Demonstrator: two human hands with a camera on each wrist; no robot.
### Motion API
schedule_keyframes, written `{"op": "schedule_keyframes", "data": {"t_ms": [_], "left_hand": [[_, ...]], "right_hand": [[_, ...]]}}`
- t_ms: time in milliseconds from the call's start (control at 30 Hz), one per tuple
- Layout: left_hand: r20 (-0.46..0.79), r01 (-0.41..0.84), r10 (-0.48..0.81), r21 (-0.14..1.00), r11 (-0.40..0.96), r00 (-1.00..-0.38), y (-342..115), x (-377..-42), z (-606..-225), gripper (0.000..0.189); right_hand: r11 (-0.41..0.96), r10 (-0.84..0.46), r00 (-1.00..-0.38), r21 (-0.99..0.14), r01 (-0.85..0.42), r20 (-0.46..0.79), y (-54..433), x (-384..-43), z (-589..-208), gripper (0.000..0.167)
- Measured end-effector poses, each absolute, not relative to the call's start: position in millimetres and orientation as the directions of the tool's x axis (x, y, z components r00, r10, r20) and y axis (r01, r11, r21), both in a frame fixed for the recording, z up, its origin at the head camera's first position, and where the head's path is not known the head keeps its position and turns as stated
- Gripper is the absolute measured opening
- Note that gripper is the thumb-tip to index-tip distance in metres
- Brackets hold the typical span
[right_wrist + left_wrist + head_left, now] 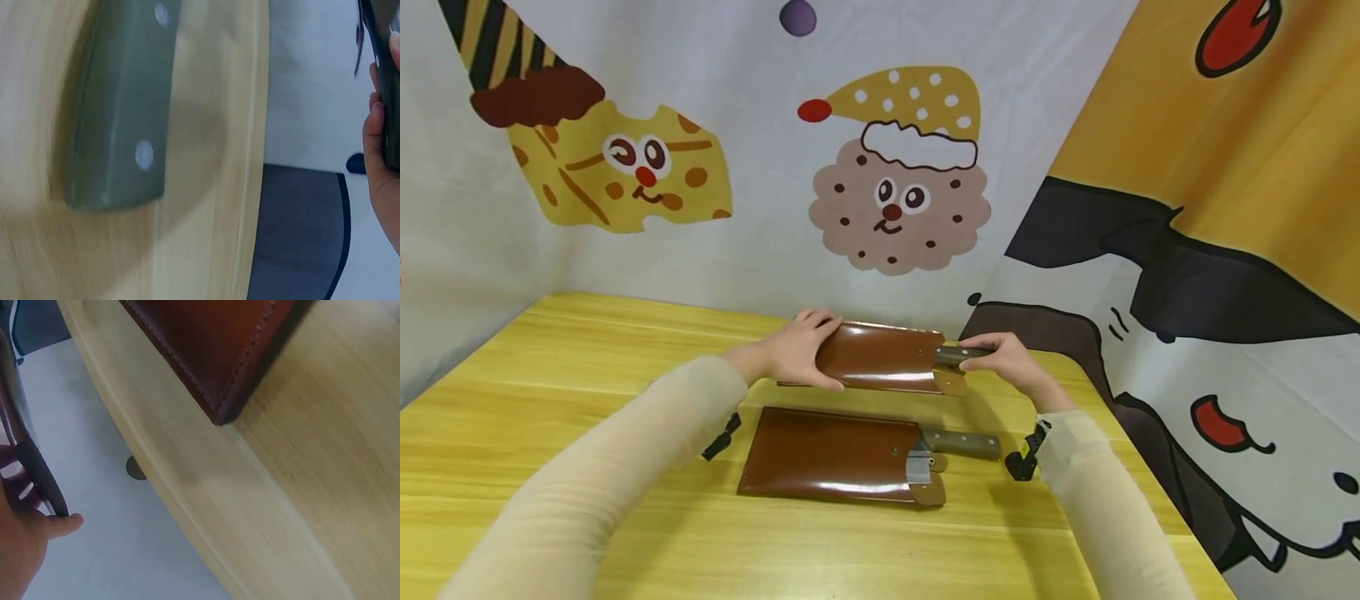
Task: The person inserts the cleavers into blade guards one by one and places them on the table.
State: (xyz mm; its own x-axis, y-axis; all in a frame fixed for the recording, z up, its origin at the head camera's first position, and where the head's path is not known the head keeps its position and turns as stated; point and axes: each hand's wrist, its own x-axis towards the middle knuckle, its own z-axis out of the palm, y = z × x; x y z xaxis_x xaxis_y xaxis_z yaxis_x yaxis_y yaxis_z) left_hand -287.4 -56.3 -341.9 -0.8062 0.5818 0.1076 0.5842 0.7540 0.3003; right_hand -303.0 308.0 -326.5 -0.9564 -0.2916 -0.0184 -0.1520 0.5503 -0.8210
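Observation:
A brown leather sheath with a cleaver in it is held up over the far part of the table. My left hand grips its left end, thumb across the front. At the other end, my right hand holds the dark green riveted handle that sticks out of the sheath. The right wrist view shows the right hand's fingers round this handle. Nearer me lies a second brown sheath, its cleaver handle pointing right and a strip of blade showing at the mouth.
Both sheaths are over a yellow wood-grain table. Behind it hangs a white cloth with printed cartoon figures, which continues down the right side. Small black wrist devices hang by the sleeves, close to the near sheath's two ends.

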Motion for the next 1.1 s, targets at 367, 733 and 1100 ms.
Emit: {"op": "schedule_keyframes", "data": {"t_ms": [367, 733, 1100], "left_hand": [[0.078, 0.59, 0.592, 0.261, 0.764, -0.802, -59.9, -293.3, -349.7, 0.109], [-0.05, 0.56, 0.582, 0.223, 0.798, -0.811, -59.3, -303.7, -370.6, 0.111], [-0.108, 0.513, 0.548, 0.242, 0.824, -0.829, -62.4, -309.1, -387.6, 0.112]], "right_hand": [[0.544, -0.341, -0.938, -0.827, -0.14, -0.066, 291.9, -307.2, -333.9, 0.045], [0.62, -0.394, -0.909, -0.769, -0.155, -0.134, 285.6, -315.5, -360.5, 0.043], [0.671, -0.431, -0.897, -0.699, -0.248, -0.095, 274.1, -319.4, -372.9, 0.039]]}}
